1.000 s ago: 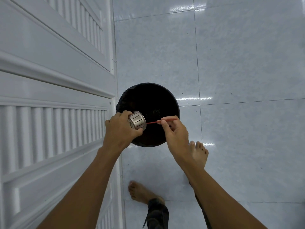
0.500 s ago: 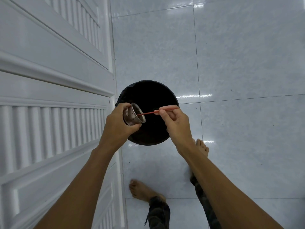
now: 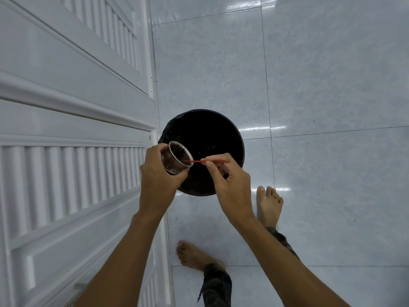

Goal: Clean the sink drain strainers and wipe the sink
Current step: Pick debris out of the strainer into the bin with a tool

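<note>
Since a moment ago the strainer (image 3: pixel 177 160) has tipped further, its open mouth now facing up and to the right with dark residue visible inside. At far left stands a white panelled door (image 3: pixel 73 120). Beside it the left hand (image 3: pixel 158 178) grips the perforated metal cup over the black bin (image 3: pixel 221 138). A thin red stick (image 3: pixel 205 161), pinched in the fingers of the right hand (image 3: pixel 232 185), points its tip into the strainer's mouth. Two bare feet stand on the pale floor tiles (image 3: pixel 321 85).

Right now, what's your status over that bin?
Left hand grips the metal strainer cup, tilted over the black bin. Right hand pokes a thin red stick into it. Nothing in the way.
</note>
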Demonstrator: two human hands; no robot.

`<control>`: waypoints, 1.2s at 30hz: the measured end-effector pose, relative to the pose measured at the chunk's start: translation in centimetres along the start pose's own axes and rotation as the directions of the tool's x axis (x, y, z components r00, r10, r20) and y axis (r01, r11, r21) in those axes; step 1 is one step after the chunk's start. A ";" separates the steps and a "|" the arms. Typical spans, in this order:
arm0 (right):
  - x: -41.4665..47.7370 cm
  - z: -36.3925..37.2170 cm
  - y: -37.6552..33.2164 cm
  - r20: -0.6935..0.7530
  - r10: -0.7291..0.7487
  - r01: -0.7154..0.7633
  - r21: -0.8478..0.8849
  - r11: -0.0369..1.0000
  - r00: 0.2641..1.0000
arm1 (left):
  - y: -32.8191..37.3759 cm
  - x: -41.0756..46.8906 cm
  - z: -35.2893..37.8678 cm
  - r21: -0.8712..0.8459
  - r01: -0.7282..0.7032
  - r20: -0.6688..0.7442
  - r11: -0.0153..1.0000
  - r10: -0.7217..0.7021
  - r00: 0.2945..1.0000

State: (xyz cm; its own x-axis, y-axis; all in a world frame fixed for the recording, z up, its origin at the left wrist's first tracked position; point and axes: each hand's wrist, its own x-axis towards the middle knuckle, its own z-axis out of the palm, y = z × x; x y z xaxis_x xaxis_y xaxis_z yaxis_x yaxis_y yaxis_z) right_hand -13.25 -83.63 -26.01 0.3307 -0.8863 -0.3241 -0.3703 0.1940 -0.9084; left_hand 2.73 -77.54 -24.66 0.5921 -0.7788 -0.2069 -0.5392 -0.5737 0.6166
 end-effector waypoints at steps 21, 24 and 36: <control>0.7 0.4 3.5 0.025 0.221 -0.223 0.111 0.969 0.975 | -1.4 -1.0 1.5 0.152 0.088 0.180 0.984 -0.115 0.977; 0.9 0.8 3.1 0.074 0.209 -0.216 0.110 0.970 0.975 | -0.7 -0.7 1.5 0.053 0.050 0.214 0.997 -0.060 0.975; 0.3 0.9 3.8 0.012 0.088 -0.088 -0.015 0.996 0.996 | -0.4 -0.9 2.1 0.168 0.097 0.224 0.981 -0.134 0.965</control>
State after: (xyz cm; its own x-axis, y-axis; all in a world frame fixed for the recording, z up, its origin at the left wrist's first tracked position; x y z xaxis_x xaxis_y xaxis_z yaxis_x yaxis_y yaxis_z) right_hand -13.76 -82.82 -29.76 0.3071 -0.8607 -0.4060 -0.4108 0.2650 -0.8724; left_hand 1.15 -77.08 -26.33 0.5100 -0.7316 -0.4523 -0.5718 -0.6812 0.4572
